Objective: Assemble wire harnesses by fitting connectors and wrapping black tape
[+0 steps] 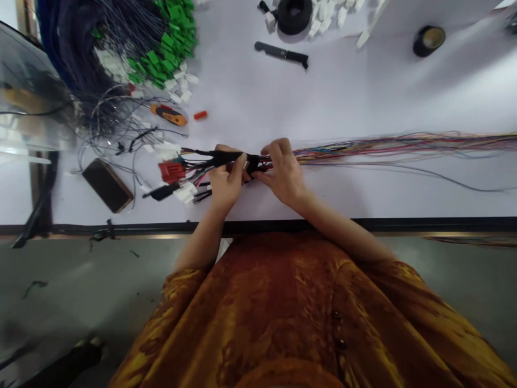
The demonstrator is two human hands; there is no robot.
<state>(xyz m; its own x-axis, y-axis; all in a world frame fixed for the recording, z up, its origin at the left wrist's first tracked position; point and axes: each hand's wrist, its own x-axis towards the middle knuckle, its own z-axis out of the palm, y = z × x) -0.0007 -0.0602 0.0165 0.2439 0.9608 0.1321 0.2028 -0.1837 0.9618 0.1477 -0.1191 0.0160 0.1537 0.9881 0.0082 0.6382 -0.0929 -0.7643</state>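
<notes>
A long wire harness (388,146) of many coloured wires runs along the table from the right edge to both hands. My left hand (226,182) is closed around its black-taped section (226,157), with the thumb on top. Just to the right, my right hand (285,172) grips the bundle, fingers curled over it and thumb at a dark piece of tape (252,164). Left of my left hand the harness fans out into branches ending in a red connector (172,171), a white connector (186,192) and a black connector (163,192).
A phone (107,185) and an orange-black cutter (168,115) lie at the left, among loose thin wires. Behind them is a pile of dark wires with green connectors (173,46). Toward the back are a dark knife (281,54), a black tape roll (294,15) and another roll (428,41).
</notes>
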